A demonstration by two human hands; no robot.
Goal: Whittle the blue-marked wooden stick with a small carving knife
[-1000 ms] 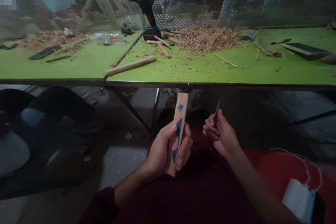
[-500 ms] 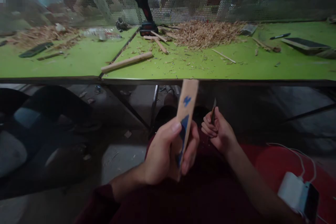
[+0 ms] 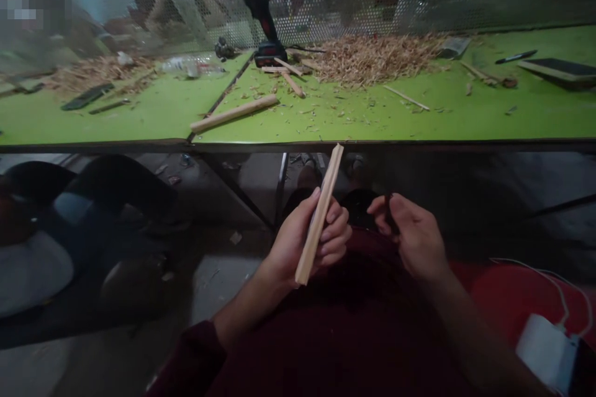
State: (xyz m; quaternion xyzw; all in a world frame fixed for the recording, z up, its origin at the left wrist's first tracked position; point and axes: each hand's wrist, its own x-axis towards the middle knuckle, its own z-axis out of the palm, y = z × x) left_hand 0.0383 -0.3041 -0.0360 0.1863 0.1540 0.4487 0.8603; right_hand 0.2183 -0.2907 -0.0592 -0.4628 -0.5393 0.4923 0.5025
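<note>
My left hand (image 3: 291, 239) is wrapped round a flat piece of wood (image 3: 319, 220) below the front edge of the green table. The wood leans with its upper end to the right, and a narrow side faces up. To the right and apart from the wood, my right hand (image 3: 419, 232) is closed round a dark, slim handle, the knife (image 3: 390, 214). Its blade cannot be made out.
On the green table (image 3: 153, 121) stand a cordless drill (image 3: 263, 12), a wooden stick (image 3: 235, 113) and a pile of shavings (image 3: 382, 59). A pen (image 3: 516, 57) lies at the right. A white device (image 3: 542, 347) rests on a red seat (image 3: 493, 288). A person's legs (image 3: 116, 198) are at the left.
My left hand has turned the wood, so the blue-marked face no longer shows and a narrow side does. My right hand has rotated, and the knife's blade is no longer visible. The view has shifted slightly left.
</note>
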